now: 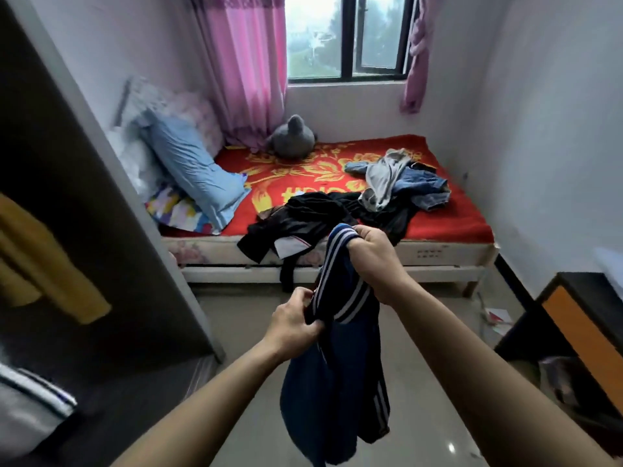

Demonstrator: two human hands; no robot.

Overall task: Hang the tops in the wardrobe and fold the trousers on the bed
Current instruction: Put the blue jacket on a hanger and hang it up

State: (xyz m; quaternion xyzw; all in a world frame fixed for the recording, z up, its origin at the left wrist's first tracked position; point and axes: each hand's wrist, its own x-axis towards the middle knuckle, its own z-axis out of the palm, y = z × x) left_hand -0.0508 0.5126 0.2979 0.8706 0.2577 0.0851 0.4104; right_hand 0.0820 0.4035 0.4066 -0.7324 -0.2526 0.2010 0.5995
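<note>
Out over the floor, just short of the bed, a navy garment with white stripes is held up by both hands and hangs free, touching nothing else. It's gripped high up by the right hand, fingers curled round a striped band, while a lower striped edge is pinched by the left hand between thumb and fingers, so both grips are closed tight on cloth. Whether it's a top or trousers can't really be told, bunched up as it is; the ribbed striped bands hint at a jacket, but that's only a guess. So the step in hand looks like working out what's been picked up, and that's best done by spreading it: the two striped edges should be drawn apart and the thing given a shake so the shape falls open, rather than being tugged at as a lump. If sleeves show, the collar should be found and the garment taken left to the wardrobe, where a yellow piece is already hung. If legs show, it should be laid flat on the red blanket, though room would be needed first, since a black heap and a grey and blue tangle are lying there. Most of the job looks undone.
</note>
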